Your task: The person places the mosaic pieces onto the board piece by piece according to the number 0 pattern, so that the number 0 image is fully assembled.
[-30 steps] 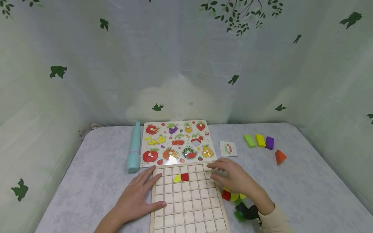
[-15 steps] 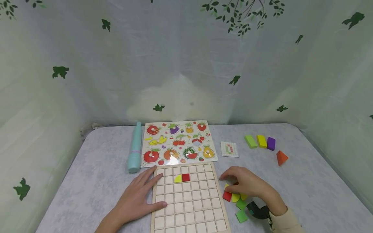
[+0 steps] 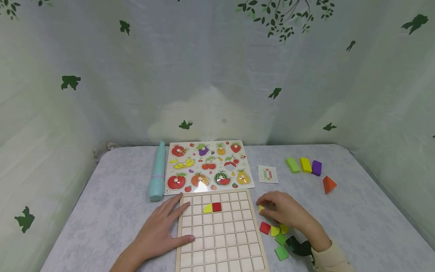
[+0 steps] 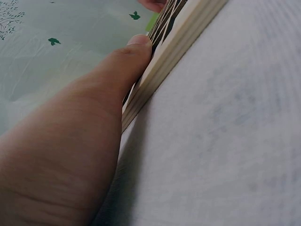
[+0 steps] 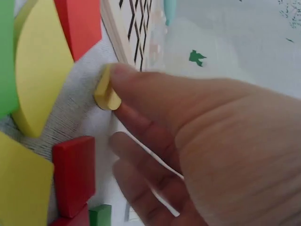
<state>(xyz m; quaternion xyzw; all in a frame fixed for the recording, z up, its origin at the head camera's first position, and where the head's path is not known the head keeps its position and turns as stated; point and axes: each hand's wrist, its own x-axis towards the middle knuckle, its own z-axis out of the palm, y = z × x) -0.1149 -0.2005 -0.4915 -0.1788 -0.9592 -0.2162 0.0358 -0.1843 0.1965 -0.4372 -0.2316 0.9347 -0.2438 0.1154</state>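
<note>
My left hand (image 3: 158, 230) rests along the left edge of a wooden grid board (image 3: 219, 229), fingers spread and fairly straight; the left wrist view shows its thumb (image 4: 134, 52) on the board's rim. A yellow quarter-round block (image 3: 207, 208) and a red square block (image 3: 216, 206) sit side by side in the upper cells. To the right of the board, my right hand (image 3: 289, 211) pinches a small yellow block (image 5: 107, 89) with a rounded edge between thumb and forefinger, low over the table. Just below that hand lie a red block (image 3: 265, 227), yellow rounded blocks (image 3: 275, 231) and green blocks (image 3: 281, 253).
Behind the board lies a fruit peg puzzle (image 3: 209, 168), with a teal bottle-shaped object (image 3: 157, 175) on its left. A small pattern card (image 3: 268, 174) is at its right. Further right are green (image 3: 292, 165), yellow (image 3: 305, 165), purple (image 3: 316, 168) and orange (image 3: 329, 185) blocks.
My right hand has moved off the board's upper right corner to the loose blocks, and a yellow block there is now pinched and drawn away from the pile. The left hand stays put.
</note>
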